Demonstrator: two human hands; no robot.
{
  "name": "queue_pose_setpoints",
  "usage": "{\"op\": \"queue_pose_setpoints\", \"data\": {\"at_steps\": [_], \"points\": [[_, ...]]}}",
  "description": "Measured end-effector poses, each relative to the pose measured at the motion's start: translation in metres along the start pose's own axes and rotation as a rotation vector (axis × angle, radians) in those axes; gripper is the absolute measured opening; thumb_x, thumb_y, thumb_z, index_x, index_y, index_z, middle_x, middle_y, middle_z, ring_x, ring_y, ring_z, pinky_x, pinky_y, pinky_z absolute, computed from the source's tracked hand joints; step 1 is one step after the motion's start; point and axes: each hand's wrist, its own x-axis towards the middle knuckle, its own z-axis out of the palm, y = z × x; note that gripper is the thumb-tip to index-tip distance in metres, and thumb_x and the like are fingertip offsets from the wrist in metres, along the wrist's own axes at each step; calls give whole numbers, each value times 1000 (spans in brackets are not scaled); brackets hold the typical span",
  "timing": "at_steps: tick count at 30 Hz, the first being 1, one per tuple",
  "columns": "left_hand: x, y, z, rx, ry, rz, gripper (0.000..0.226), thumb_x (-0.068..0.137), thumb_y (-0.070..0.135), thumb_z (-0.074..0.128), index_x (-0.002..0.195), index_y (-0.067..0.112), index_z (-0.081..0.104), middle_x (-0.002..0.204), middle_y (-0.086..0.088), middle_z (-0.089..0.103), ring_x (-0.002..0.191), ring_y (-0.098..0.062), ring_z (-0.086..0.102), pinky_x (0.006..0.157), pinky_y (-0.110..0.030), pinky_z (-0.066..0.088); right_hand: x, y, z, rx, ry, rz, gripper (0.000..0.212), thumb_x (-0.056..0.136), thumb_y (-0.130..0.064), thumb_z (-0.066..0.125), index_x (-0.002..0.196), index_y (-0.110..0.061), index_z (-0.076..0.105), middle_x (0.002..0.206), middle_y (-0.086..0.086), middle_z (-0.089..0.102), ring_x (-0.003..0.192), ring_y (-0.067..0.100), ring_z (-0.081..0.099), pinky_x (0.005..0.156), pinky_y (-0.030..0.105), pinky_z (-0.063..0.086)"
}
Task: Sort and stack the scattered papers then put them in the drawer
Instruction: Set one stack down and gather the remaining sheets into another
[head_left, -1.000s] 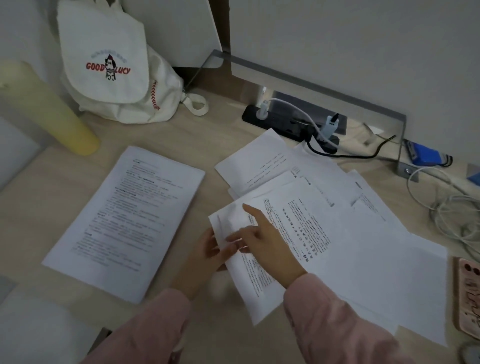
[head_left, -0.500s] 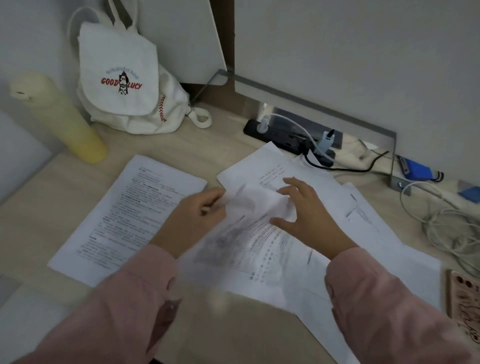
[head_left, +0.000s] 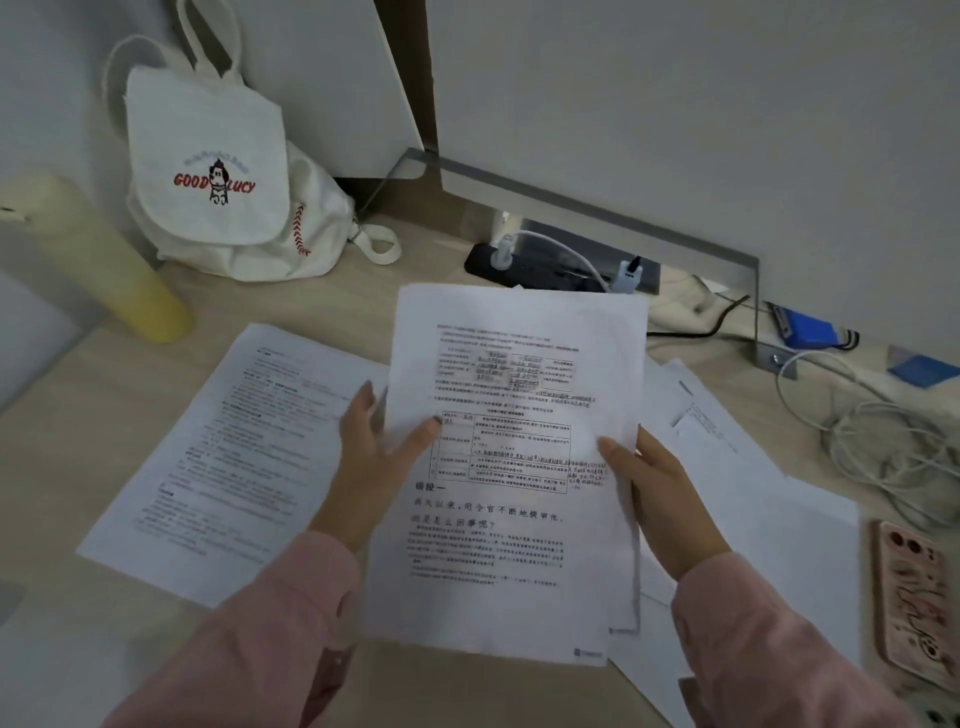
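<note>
I hold a few printed sheets (head_left: 511, 467) lifted off the wooden desk, text side toward me. My left hand (head_left: 371, 452) grips their left edge with the thumb on the front. My right hand (head_left: 657, 483) grips the right edge the same way. A separate printed paper (head_left: 234, 457) lies flat on the desk to the left. More loose sheets (head_left: 727, 467) lie overlapping under and to the right of the held ones. No drawer is in view.
A white canvas backpack (head_left: 218, 176) leans at the back left beside a yellow bottle (head_left: 104, 265). A black power strip (head_left: 550, 265) with plugs sits at the back. Tangled white cables (head_left: 883, 441) and a pink phone (head_left: 914, 597) lie at the right.
Both hands have picked the sheets up off the desk pile and raised them upright in front of me. The camera has tilted up slightly.
</note>
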Motion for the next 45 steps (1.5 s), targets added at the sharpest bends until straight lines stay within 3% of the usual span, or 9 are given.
{"op": "queue_pose_setpoints", "data": {"at_steps": [3, 6, 13, 18, 20, 23, 29, 35, 45], "points": [[-9, -18, 10, -88, -183, -16, 37, 87, 22, 60, 112, 49, 55, 105, 28, 67, 96, 4, 64, 81, -20, 52, -4, 15, -7, 123, 10, 60, 25, 92, -11, 49, 113, -13, 63, 103, 6, 73, 93, 23, 70, 71, 30, 58], [-16, -34, 20, -121, -238, -167, 29, 90, 12, 55, 87, 37, 68, 88, 21, 74, 97, -11, 67, 82, -28, 50, -8, 33, -15, 31, 62, 101, 18, 93, -15, 50, 105, -14, 63, 99, 8, 73, 91, 22, 69, 71, 28, 54], [-16, -65, 24, -16, -147, -312, 19, 92, 11, 49, 97, 24, 62, 88, 12, 66, 86, -11, 62, 68, -24, 45, -23, 89, -83, -1549, 106, 103, 74, 91, -35, 48, 148, -16, 4, 156, 12, 9, 142, 26, 18, 115, 31, 17], [-13, -78, 19, 63, -75, -341, 19, 94, 7, 44, 94, 19, 59, 86, 1, 63, 79, -15, 58, 79, -31, 43, -28, 102, -95, -1876, 20, 149, 88, 86, -32, 56, 148, -14, -3, 153, 26, 8, 141, 36, 22, 115, 42, 18], [-15, -82, 17, 85, -63, -329, 23, 94, 6, 43, 91, 21, 59, 86, 1, 63, 79, -16, 58, 76, -31, 44, -23, 110, -98, -1836, 40, 17, 103, 52, -18, 84, 140, -7, 31, 122, 38, 51, 105, 45, 59, 90, 48, 51], [-29, -93, 27, 104, -36, -353, 23, 93, 6, 43, 90, 22, 59, 84, 5, 62, 81, -18, 58, 78, -32, 43, -29, 126, -122, -1821, 33, -31, 90, 30, 2, 84, 111, -6, 46, 89, 30, 65, 65, 39, 67, 59, 43, 57], [-32, -103, 24, 126, -21, -387, 24, 94, 8, 42, 85, 23, 59, 83, 3, 61, 83, -21, 57, 72, -30, 43, -31, 119, -123, -1751, 123, -164, 45, 37, -1, 87, 76, -4, 66, 79, 16, 71, 56, 28, 68, 48, 32, 55], [-27, -111, 22, 140, -7, -426, 17, 93, 11, 43, 99, 16, 59, 89, -2, 63, 91, -27, 58, 85, -35, 45, -37, 75, -105, -1266, 165, -17, 14, 91, -18, 48, 81, -14, 39, 62, 4, 49, 56, 24, 46, 53, 30, 32], [-27, -108, 23, 29, -8, -441, 25, 92, 5, 44, 82, 22, 60, 82, -3, 63, 79, -26, 59, 74, -36, 48, -37, -4, -87, -312, -201, 34, 32, 54, -32, 67, 65, -5, 54, 65, 11, 53, 62, 23, 48, 54, 26, 35]]}}
